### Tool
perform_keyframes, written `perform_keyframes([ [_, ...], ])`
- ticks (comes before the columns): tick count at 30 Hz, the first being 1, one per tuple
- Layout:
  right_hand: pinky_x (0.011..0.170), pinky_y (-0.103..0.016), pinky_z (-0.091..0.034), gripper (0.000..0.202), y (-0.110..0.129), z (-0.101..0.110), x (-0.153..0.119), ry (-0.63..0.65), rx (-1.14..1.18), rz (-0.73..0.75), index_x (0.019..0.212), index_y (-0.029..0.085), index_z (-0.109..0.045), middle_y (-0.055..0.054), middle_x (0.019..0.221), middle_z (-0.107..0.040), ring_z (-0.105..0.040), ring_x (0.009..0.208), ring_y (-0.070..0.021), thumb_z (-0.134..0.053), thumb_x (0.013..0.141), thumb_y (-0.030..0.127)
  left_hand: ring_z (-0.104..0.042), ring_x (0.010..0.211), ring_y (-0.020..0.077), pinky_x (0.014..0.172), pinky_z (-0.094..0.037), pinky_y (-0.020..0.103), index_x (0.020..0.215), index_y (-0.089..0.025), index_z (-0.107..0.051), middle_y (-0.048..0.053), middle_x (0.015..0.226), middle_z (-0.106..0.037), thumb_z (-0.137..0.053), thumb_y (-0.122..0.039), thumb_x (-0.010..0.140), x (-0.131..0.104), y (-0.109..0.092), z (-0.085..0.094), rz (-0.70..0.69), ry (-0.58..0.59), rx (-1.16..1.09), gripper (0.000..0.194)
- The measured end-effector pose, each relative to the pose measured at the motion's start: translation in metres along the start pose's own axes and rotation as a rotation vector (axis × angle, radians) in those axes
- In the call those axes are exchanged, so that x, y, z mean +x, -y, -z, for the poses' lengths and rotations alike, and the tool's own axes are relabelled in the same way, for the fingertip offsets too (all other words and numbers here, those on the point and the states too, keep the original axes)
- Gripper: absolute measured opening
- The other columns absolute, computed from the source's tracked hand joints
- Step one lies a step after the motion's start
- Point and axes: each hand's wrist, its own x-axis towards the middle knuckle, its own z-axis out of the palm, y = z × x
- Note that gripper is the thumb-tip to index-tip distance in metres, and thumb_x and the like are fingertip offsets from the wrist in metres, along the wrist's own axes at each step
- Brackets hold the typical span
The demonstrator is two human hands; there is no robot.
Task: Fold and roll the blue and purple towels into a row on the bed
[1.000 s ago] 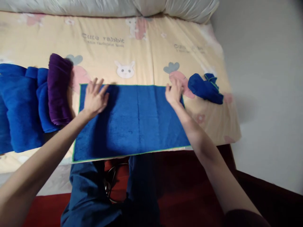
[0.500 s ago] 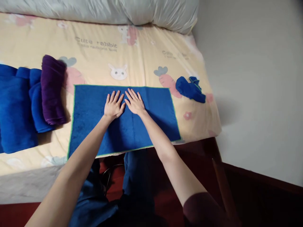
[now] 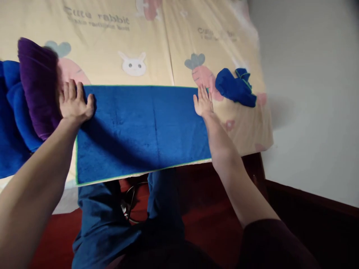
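A blue cloth (image 3: 140,127) with a thin green edge lies spread flat along the front edge of the bed. My left hand (image 3: 75,102) rests open at its upper left corner, fingers apart, beside a folded purple cloth (image 3: 40,89). Over the cloth's upper right corner lies my right hand (image 3: 203,101), also open, its fingers stretched out and pointing away from me. Neither hand grips anything. Faint crease lines run down the middle of the blue cloth.
Folded blue cloths (image 3: 12,123) lie at the far left. A crumpled blue cloth (image 3: 235,87) sits on the patterned bed sheet (image 3: 157,48) at the right. Beyond the bed's right side stands a pale wall (image 3: 314,93). A thin cable (image 3: 131,201) shows below, between my legs.
My hands have moved apart from the middle of the blue cloth to its left and right ends. The view has shifted closer, and the grey bedding at the top has left it.
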Motion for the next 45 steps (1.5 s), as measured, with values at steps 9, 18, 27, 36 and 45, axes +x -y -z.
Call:
perform_keyframes([
  [9,0.127,-0.061,0.007,0.067,0.167,0.022,-0.087,-0.068,0.207,0.273,0.164,0.007,-0.014,-0.011,0.173,-0.01,0.005,0.16,-0.0308,-0.027,0.106,0.037,-0.003,0.16,0.0277,0.126,-0.006,0.057,0.157,-0.003,-0.034,0.016,0.17,-0.017,-0.018,-0.059,0.103,-0.044,-0.141,0.029,-0.213,0.013,-0.146,0.079],
  [18,0.131,-0.053,0.002,0.067,0.23,-0.014,-0.155,0.155,0.276,0.28,0.167,0.021,-0.01,0.0,0.171,-0.017,-0.001,0.16,-0.0221,-0.031,0.105,0.037,-0.017,0.158,0.0268,0.13,-0.007,0.057,0.166,-0.024,-0.018,0.005,0.17,-0.023,-0.032,-0.039,0.098,-0.112,-0.206,-0.041,-0.217,0.091,-0.382,0.071],
  [27,0.131,-0.047,-0.01,0.062,0.096,0.011,-0.164,0.025,0.148,0.096,0.163,0.015,-0.027,-0.007,0.17,-0.02,-0.013,0.159,-0.0198,-0.026,0.107,0.04,-0.023,0.154,0.0366,0.127,-0.019,0.063,0.163,-0.045,-0.013,-0.008,0.169,-0.015,-0.035,-0.05,0.095,-0.15,-0.113,0.013,-0.04,-0.094,-0.279,0.072],
  [36,0.13,-0.053,-0.009,0.062,0.031,0.038,-0.176,-0.073,0.038,-0.159,0.161,0.007,-0.03,-0.015,0.169,-0.022,-0.015,0.159,-0.0252,-0.023,0.105,0.032,-0.018,0.155,0.0393,0.126,-0.016,0.065,0.166,-0.027,-0.014,0.005,0.17,-0.016,-0.033,-0.052,0.095,-0.163,-0.077,0.029,0.066,-0.065,-0.247,0.078],
  [45,0.13,-0.051,-0.01,0.064,0.174,-0.014,-0.251,-0.085,0.215,0.239,0.164,0.01,-0.022,-0.013,0.169,-0.022,-0.016,0.159,-0.0242,-0.03,0.107,0.039,-0.013,0.159,0.0276,0.13,-0.013,0.051,0.162,-0.015,-0.03,0.01,0.17,-0.016,-0.033,-0.036,0.103,-0.227,-0.179,0.002,-0.167,0.025,-0.157,0.063],
])
